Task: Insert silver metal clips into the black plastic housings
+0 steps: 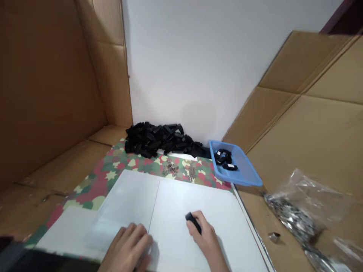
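"Fingers first: what are they doing?"

"Those of the right hand point(207, 236) are closed on a small black plastic block point(193, 222), pinching it, with one end sticking out past the fingertips. Those of the left hand point(127, 247) curve loosely, palm down, with nothing showing in them, though that hand is a little blurred."

"Where's that block, exactly?"

"Over the right half of a white board point(181, 211), close to its surface. Whether it touches can't be made out. The left hand sits just beside a thin seam point(154, 204) that divides the board."

"And beyond the board?"

"A camouflage-patterned mat point(102, 181) lies under it, with two small clusters of metal bits point(170, 168) on top. Behind those, a heap of black blocks point(154, 139) is piled against a white wall point(204, 64). To the right of the heap sits a blue plastic tray point(238, 166) holding a few more black blocks point(222, 156)."

"Anything further right?"

"A clear plastic bag point(306, 204) of silvery pieces lies on a cardboard sheet point(297, 132) lining that side, with one small metal piece point(274, 237) just beside it."
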The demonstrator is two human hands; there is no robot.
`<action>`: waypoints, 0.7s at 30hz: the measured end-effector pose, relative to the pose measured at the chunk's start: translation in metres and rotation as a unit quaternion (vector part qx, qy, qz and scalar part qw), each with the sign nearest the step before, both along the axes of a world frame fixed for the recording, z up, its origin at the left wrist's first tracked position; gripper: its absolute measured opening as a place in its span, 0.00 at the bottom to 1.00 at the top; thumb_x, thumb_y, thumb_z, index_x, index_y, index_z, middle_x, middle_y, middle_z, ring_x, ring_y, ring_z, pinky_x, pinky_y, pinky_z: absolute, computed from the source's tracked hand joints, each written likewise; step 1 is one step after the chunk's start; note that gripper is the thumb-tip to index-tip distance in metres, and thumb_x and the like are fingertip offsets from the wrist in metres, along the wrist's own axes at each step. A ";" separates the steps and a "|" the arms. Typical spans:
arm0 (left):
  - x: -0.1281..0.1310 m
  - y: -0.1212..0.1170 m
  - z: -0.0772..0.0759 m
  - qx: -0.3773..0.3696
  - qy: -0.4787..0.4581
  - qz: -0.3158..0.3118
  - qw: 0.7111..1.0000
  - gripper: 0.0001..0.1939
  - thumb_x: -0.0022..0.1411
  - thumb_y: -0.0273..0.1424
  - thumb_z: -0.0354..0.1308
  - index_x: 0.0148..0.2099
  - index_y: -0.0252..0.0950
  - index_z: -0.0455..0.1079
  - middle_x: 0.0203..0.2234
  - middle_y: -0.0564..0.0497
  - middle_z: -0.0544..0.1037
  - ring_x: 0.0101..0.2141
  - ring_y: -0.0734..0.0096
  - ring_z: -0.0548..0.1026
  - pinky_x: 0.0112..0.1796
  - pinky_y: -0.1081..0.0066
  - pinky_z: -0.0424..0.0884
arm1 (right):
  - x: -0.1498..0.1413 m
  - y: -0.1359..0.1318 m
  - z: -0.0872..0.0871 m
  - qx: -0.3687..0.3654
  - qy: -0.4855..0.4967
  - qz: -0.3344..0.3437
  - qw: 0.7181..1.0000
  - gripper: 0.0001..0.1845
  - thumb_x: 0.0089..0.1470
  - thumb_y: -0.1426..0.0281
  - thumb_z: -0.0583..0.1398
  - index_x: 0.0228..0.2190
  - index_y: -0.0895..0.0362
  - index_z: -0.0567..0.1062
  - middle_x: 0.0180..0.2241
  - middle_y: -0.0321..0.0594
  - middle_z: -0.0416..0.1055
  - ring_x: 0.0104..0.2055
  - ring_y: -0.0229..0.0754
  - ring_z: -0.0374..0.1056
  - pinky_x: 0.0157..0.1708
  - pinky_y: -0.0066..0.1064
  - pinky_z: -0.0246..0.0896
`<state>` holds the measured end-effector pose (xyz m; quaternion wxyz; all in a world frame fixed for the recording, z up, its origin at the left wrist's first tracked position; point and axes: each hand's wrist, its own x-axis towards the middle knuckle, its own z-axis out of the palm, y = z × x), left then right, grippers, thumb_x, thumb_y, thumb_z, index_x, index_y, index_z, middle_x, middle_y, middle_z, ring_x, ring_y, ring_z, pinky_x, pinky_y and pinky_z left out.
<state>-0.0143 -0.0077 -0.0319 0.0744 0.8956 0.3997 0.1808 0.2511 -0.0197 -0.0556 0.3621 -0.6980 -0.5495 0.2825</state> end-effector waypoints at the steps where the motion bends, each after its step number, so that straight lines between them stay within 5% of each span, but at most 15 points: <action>1: 0.001 -0.002 0.007 -0.028 -0.008 0.000 1.000 0.10 0.59 0.22 0.51 0.41 0.41 0.67 0.37 0.49 0.73 0.37 0.59 0.69 0.38 0.65 0.62 | 0.000 0.000 0.002 -0.007 0.004 0.004 1.000 0.15 0.52 0.53 0.54 0.30 0.51 0.68 0.21 0.35 0.68 0.24 0.42 0.66 0.24 0.28 0.62; 7: 0.008 -0.006 0.035 -0.132 0.001 0.004 0.991 0.12 0.62 0.20 0.46 0.45 0.38 0.64 0.42 0.46 0.69 0.41 0.56 0.64 0.41 0.59 0.61 | -0.003 -0.004 0.018 -0.030 0.030 0.008 0.999 0.15 0.52 0.53 0.55 0.31 0.51 0.67 0.21 0.35 0.67 0.25 0.42 0.67 0.24 0.29 0.63; 15: 0.014 0.012 0.042 -0.224 0.022 -0.015 0.974 0.10 0.56 0.19 0.49 0.40 0.36 0.61 0.41 0.45 0.66 0.43 0.54 0.62 0.42 0.56 0.61 | -0.007 -0.007 0.026 -0.064 0.016 -0.007 0.998 0.16 0.52 0.52 0.54 0.32 0.51 0.66 0.27 0.38 0.69 0.28 0.43 0.68 0.29 0.32 0.65; 21: 0.013 0.012 0.047 -0.202 0.029 -0.025 0.979 0.08 0.58 0.20 0.48 0.39 0.37 0.60 0.38 0.46 0.66 0.42 0.54 0.62 0.41 0.57 0.60 | -0.007 -0.006 0.026 -0.060 0.032 -0.011 0.998 0.15 0.51 0.53 0.56 0.32 0.51 0.66 0.27 0.37 0.70 0.28 0.44 0.68 0.29 0.32 0.63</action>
